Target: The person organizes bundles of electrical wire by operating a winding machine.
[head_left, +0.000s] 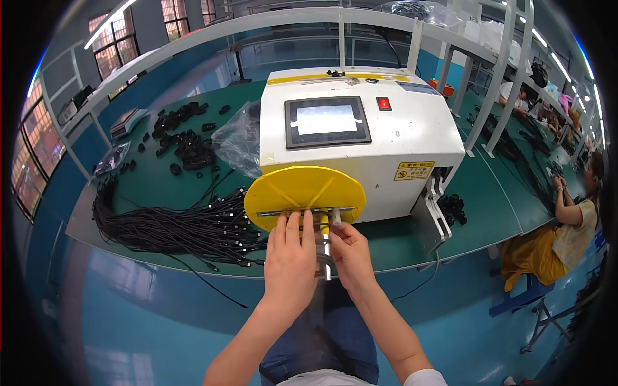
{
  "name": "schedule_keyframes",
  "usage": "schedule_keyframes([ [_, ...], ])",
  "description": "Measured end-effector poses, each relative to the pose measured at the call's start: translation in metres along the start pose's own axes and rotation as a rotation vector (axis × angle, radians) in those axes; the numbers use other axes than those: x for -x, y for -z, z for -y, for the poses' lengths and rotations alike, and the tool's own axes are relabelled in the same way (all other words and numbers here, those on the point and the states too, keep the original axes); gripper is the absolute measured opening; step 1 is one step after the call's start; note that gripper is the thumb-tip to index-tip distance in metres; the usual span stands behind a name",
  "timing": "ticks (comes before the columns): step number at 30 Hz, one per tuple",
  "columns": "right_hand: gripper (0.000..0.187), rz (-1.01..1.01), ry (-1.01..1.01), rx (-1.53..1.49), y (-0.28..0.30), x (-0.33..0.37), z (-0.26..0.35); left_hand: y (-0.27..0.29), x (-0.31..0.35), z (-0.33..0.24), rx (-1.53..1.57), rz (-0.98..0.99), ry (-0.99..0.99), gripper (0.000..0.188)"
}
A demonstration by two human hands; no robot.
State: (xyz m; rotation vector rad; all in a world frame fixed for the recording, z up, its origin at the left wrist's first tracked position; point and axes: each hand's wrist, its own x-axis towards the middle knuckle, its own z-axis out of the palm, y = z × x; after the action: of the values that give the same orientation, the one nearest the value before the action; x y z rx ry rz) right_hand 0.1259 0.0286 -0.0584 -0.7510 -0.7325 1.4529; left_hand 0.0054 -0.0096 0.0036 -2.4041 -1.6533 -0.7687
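Observation:
A yellow disc (277, 186) stands on the front of a white machine (360, 116). From its middle, a spindle with a yellow sleeve and a bright metal end (327, 270) sticks out toward me. My left hand (290, 265) lies flat against the disc's lower part, its fingers stretched out beside the spindle. Black cable (326, 260) loops round the spindle between my hands. On the spindle's right side, my right hand (353, 256) is closed in a pinch, seemingly on the cable; its fingertips are partly hidden. A short grey peg (336, 216) juts from the disc above the right fingers.
A bundle of black cables (174, 225) lies left on the green table (386, 241). Behind it are loose black parts (193, 151) and a clear plastic bag (238, 138). A metal bracket (432, 219) projects at the machine's right. Another person (566, 225) sits far right.

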Motion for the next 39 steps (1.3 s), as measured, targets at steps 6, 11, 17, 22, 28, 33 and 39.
schedule_keyframes([
  [6,0.026,0.039,0.010,-0.062,-0.005,0.010,0.002,0.002,-0.001,0.000,0.011,0.027,0.027,0.083],
  [11,0.028,0.039,0.046,-0.032,-0.009,0.012,-0.005,-0.001,0.000,0.001,0.034,0.006,0.040,0.081],
  [17,0.029,-0.017,0.032,-0.194,-0.020,0.018,-0.005,0.006,-0.002,-0.001,0.066,0.068,0.061,0.082],
  [22,0.025,0.026,-0.047,-0.269,-0.021,0.028,0.003,0.010,0.002,-0.005,-0.006,0.148,0.122,0.074],
  [28,0.016,0.051,0.015,-0.136,-0.004,0.027,-0.011,0.013,0.005,-0.016,-0.244,-0.076,0.027,0.061],
  [33,0.010,0.060,0.028,-0.105,-0.002,0.029,-0.008,0.001,-0.003,0.005,-0.042,-0.014,-0.113,0.047],
  [39,0.014,0.055,0.067,0.047,0.003,0.034,-0.003,0.000,-0.002,0.009,0.035,0.016,-0.159,0.039],
])
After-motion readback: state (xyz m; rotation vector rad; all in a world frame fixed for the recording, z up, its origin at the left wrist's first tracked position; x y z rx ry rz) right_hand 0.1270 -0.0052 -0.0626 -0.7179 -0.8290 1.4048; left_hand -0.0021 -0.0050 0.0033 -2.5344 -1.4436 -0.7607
